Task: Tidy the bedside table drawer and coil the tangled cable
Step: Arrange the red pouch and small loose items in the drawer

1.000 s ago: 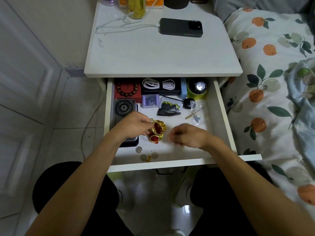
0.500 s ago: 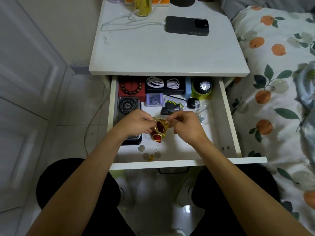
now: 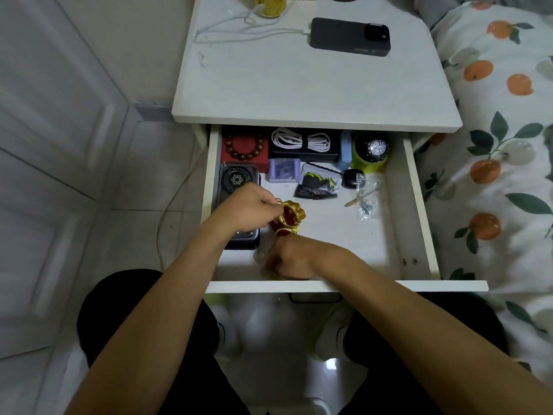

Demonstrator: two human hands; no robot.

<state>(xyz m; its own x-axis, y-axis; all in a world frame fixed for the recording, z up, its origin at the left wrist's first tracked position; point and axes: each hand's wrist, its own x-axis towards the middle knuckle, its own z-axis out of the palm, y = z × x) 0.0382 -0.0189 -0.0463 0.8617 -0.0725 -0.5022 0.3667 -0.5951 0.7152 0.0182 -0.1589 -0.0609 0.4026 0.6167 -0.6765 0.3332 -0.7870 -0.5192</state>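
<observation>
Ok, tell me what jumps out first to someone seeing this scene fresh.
The red and gold pouch in the middle of the open drawer draws the eye, with the left hand pinching its rim. The right hand reaches down at the drawer's front edge below it. On the tabletop, a dark phone lies plugged into a white cable.

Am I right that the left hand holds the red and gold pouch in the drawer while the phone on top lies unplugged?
Not quite. The head view shows the phone with a white cable plugged into it. The rest stands: the left hand holds the red and gold pouch in the drawer.
</observation>
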